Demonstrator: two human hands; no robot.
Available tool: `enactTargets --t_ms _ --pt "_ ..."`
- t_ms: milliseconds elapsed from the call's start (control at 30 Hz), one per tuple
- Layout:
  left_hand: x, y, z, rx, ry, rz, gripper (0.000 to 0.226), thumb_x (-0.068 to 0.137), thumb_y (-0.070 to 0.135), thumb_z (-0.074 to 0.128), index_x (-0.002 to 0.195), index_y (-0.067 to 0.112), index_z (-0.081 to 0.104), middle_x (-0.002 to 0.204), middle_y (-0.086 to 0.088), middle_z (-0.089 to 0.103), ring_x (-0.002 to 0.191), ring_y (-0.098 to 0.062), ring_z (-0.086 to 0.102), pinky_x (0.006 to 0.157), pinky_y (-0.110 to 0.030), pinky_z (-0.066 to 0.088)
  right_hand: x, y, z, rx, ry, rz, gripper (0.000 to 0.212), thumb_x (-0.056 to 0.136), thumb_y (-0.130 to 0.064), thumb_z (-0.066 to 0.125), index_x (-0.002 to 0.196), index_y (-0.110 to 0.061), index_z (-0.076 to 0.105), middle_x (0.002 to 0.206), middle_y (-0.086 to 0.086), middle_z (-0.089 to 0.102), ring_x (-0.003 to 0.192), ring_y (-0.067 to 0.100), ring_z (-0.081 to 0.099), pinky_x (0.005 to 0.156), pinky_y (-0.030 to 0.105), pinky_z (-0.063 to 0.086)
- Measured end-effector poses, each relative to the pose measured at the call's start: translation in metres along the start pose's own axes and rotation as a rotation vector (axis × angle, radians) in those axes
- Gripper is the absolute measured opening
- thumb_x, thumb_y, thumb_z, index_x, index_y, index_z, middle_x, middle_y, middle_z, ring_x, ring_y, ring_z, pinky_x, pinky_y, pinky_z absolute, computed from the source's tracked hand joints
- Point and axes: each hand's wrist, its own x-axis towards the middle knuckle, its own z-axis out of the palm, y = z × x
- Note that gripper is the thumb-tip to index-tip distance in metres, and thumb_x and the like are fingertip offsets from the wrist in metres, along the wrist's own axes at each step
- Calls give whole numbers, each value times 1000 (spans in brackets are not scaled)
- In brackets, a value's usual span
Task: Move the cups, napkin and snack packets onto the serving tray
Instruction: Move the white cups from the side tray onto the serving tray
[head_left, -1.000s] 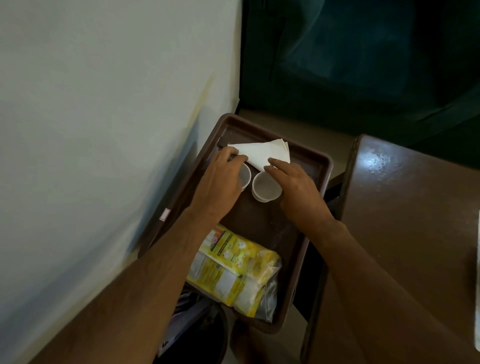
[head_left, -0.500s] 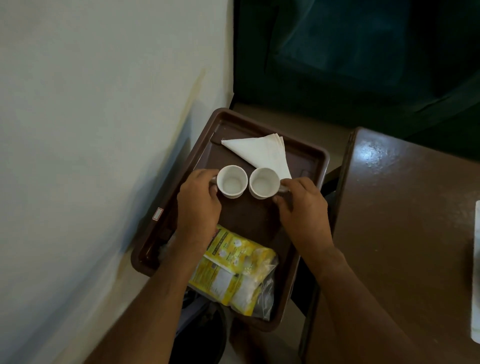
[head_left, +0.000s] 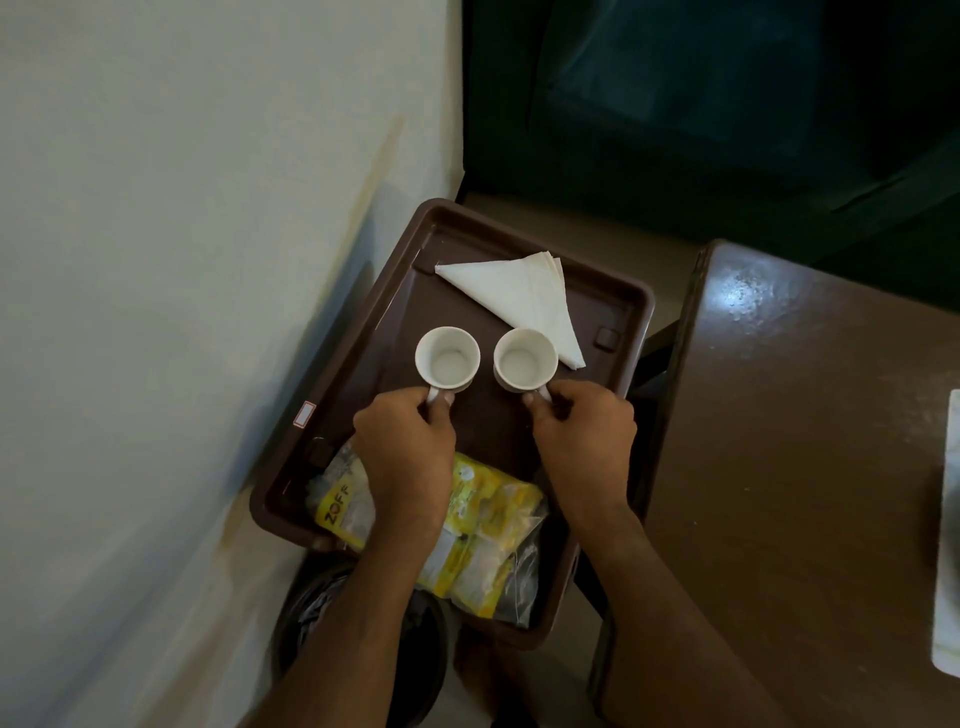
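Note:
A brown serving tray (head_left: 626, 304) stands beside the wall. Two white cups sit upright and empty side by side in its middle. My left hand (head_left: 405, 447) pinches the handle of the left cup (head_left: 447, 358). My right hand (head_left: 584, 441) pinches the handle of the right cup (head_left: 524, 359). A folded white napkin (head_left: 519, 296) lies at the tray's far end, its tip reaching past the right cup. Yellow snack packets (head_left: 488, 540) lie at the near end, partly hidden under my left forearm.
A pale wall (head_left: 182, 260) runs along the tray's left side. A dark brown table (head_left: 805, 441) stands to the right, with a pale object (head_left: 948, 535) at the frame's right edge. A dark bin with a plastic liner (head_left: 322, 613) sits below the tray. Dark green fabric (head_left: 701, 104) hangs behind.
Both hands drew back from the napkin toward me and now pinch the cup handles. The handles have turned from pointing sideways to pointing toward me, and the napkin lies uncovered.

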Motion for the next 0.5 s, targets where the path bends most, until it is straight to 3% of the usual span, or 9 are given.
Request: enactTargets --t_ms 67,133,200,300,433,500 --pt "-1 -1 2 -29 -12 -4 27 96 21 75 75 5 77 58 -3 67 53 -20 63 49 -24 50 -1 1 2 12 9 17 26 90 -23 78 67 -12 71 58 -2 64 56 14 60 51 12 38" --pt "-4 -3 6 -87 -24 -23 29 96 22 75 76 2 77 62 -12 71 60 -31 70 60 -48 58 -3 2 4 32 23 23 30 90 -22 78 64 -12 69 55 -2 61 52 13 56 49 8 34" --pt "-9 -2 9 -129 -21 -43 28 97 22 75 78 2 78 65 -14 73 64 -33 72 64 -52 58 -5 3 5 50 31 24 29 91 -21 77 64 -12 70 56 -2 61 50 11 54 50 8 34" --pt "-17 2 11 -167 28 -45 19 96 21 75 87 6 83 68 -9 76 63 -24 72 63 -45 59 -10 4 5 69 53 16 27 91 -20 77 67 -10 72 59 1 62 54 13 57 55 11 32" --pt "-30 10 10 -200 79 -20 13 96 20 76 96 10 85 69 -2 77 62 -13 70 57 -20 51 -16 6 -3 98 80 -24 19 93 -19 75 77 -9 78 66 3 68 60 15 63 61 29 53" --pt "-35 14 9 -205 97 -1 13 96 20 76 97 11 85 69 0 77 61 -11 70 56 -19 50 -18 6 -10 118 109 -43 15 93 -19 76 82 -10 81 69 2 71 62 13 65 66 27 56"
